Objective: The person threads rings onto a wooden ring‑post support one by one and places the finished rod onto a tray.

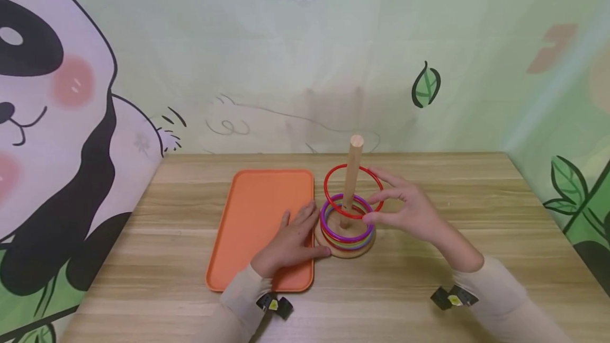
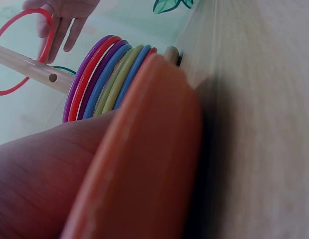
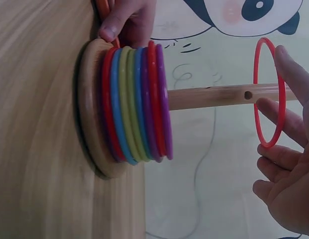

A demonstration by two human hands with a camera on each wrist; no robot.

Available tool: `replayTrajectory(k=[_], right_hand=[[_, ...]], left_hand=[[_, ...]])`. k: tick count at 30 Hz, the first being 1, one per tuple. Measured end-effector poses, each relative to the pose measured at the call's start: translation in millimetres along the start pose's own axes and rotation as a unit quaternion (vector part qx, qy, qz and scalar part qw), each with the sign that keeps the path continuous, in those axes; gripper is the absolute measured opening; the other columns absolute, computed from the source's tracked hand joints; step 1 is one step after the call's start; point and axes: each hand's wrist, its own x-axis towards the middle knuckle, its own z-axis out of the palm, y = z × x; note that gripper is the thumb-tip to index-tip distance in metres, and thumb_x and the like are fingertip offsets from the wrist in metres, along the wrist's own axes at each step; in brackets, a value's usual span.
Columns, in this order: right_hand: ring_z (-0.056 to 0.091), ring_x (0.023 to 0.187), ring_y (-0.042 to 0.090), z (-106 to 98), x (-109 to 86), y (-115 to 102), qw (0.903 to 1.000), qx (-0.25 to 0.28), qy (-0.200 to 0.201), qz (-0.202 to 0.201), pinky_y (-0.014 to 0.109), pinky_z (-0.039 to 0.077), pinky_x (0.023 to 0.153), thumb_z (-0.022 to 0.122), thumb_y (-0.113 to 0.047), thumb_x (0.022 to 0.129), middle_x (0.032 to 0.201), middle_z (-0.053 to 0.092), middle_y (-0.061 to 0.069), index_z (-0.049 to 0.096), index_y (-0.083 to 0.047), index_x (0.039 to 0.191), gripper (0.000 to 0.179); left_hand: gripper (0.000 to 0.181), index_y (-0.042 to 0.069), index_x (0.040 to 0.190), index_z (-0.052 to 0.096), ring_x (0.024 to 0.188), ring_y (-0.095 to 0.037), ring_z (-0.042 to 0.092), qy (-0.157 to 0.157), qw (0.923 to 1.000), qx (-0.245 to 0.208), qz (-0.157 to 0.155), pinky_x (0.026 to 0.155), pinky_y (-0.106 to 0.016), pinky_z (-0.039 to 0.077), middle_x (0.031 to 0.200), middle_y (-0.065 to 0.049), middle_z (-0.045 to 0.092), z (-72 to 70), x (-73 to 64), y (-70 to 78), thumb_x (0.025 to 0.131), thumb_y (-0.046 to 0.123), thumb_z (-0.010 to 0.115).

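A wooden peg [image 1: 352,173] rises from a round base [image 1: 350,254], with several stacked rings [image 3: 129,104] in purple, red, blue and yellow-green around its foot. Higher up, a thin red ring [image 3: 282,109] encircles the peg, apart from the stack. My right hand [image 1: 414,213] pinches this ring at its right side, with thumb and fingers. My left hand [image 1: 290,242] lies across the right edge of an orange tray [image 1: 252,216]. Its fingers are extended, and its thumb touches the left side of the base. The tray's rim covers part of the stack in the left wrist view.
The wood-grain table [image 1: 157,258] ends at the back against a wall [image 1: 229,68] printed with a panda and leaves. Tray and base stand side by side. A small black device [image 1: 454,297] is strapped at the right wrist, another [image 1: 275,306] at the left.
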Motion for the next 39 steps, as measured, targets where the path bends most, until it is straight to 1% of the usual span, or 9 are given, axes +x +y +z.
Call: replayTrajectory(k=[4, 7, 13, 20, 24, 30, 35, 39], right_hand=[[0.033, 0.153, 0.048, 3.8, -2.1, 4.5, 0.9999, 0.008, -0.006, 0.006, 0.074, 0.025, 0.118, 0.095, -0.015, 0.079, 0.161, 0.048, 0.019, 0.085, -0.007, 0.100, 0.025], [0.031, 0.153, 0.049, 8.2, -3.5, 9.3, 0.9998, 0.015, -0.008, 0.006, 0.074, 0.022, 0.119, 0.095, -0.014, 0.079, 0.161, 0.047, 0.020, 0.085, -0.007, 0.100, 0.025], [0.038, 0.150, 0.048, 16.2, -5.9, 20.1, 0.9998, 0.009, -0.014, 0.014, 0.071, 0.027, 0.118, 0.096, -0.014, 0.077, 0.159, 0.049, 0.021, 0.084, -0.004, 0.101, 0.029], [0.044, 0.145, 0.050, 22.2, -6.4, 31.5, 0.9979, -0.012, -0.057, 0.026, 0.071, 0.031, 0.116, 0.096, -0.021, 0.078, 0.156, 0.052, 0.024, 0.084, -0.002, 0.102, 0.033], [0.047, 0.142, 0.051, 24.1, -7.7, 36.1, 0.9965, -0.023, -0.078, 0.021, 0.070, 0.034, 0.115, 0.096, -0.023, 0.078, 0.153, 0.053, 0.026, 0.083, -0.002, 0.101, 0.034], [0.047, 0.143, 0.049, 26.1, -7.9, 42.0, 0.9957, -0.027, -0.088, 0.011, 0.067, 0.035, 0.116, 0.096, -0.024, 0.079, 0.153, 0.054, 0.025, 0.084, -0.003, 0.101, 0.033], [0.046, 0.145, 0.048, 28.8, -8.1, 46.9, 0.9952, -0.020, -0.095, 0.009, 0.065, 0.034, 0.118, 0.096, -0.022, 0.077, 0.156, 0.052, 0.023, 0.082, -0.003, 0.106, 0.038], [0.044, 0.146, 0.049, 30.7, -8.3, 50.6, 0.9951, -0.014, -0.098, 0.008, 0.067, 0.032, 0.118, 0.096, -0.023, 0.077, 0.157, 0.050, 0.024, 0.078, -0.004, 0.116, 0.046]], left_hand=[[0.104, 0.010, 0.169, 0.019, 0.163, -0.029, 0.008, -0.002, 1.0000, 0.000, 0.000, 0.126, -0.059, -0.011, 0.176, -0.013, 0.009, -0.3, -0.2, 1.0, 0.094, 0.058, 0.073], [0.104, 0.009, 0.169, 0.020, 0.163, -0.028, 0.008, -0.002, 1.0000, 0.002, -0.002, 0.126, -0.059, -0.010, 0.176, -0.013, 0.010, 0.0, -0.2, 1.0, 0.094, 0.059, 0.073], [0.105, 0.008, 0.169, 0.021, 0.163, -0.027, 0.007, -0.004, 1.0000, -0.002, -0.008, 0.126, -0.058, -0.011, 0.176, -0.011, 0.009, 0.6, -0.1, 0.3, 0.094, 0.060, 0.072], [0.104, 0.006, 0.168, 0.022, 0.163, -0.027, 0.007, -0.004, 1.0000, 0.001, -0.007, 0.126, -0.059, -0.010, 0.176, -0.011, 0.009, 0.1, -0.4, 0.7, 0.094, 0.060, 0.072], [0.104, 0.006, 0.168, 0.022, 0.163, -0.027, 0.007, -0.004, 1.0000, 0.000, -0.008, 0.126, -0.058, -0.010, 0.176, -0.011, 0.009, 0.2, -0.5, 0.6, 0.094, 0.060, 0.072], [0.105, 0.005, 0.168, 0.023, 0.163, -0.027, 0.008, -0.002, 1.0000, 0.000, -0.007, 0.126, -0.058, -0.010, 0.176, -0.012, 0.010, 0.2, 0.0, 0.2, 0.094, 0.061, 0.072], [0.105, 0.005, 0.168, 0.023, 0.163, -0.027, 0.009, 0.000, 1.0000, 0.004, -0.005, 0.126, -0.058, -0.009, 0.176, -0.011, 0.010, 0.8, 0.2, -0.2, 0.094, 0.060, 0.072], [0.105, 0.005, 0.168, 0.023, 0.163, -0.027, 0.009, 0.002, 1.0000, 0.006, -0.005, 0.126, -0.059, -0.009, 0.176, -0.011, 0.010, 1.4, 0.4, -0.6, 0.094, 0.061, 0.072]])
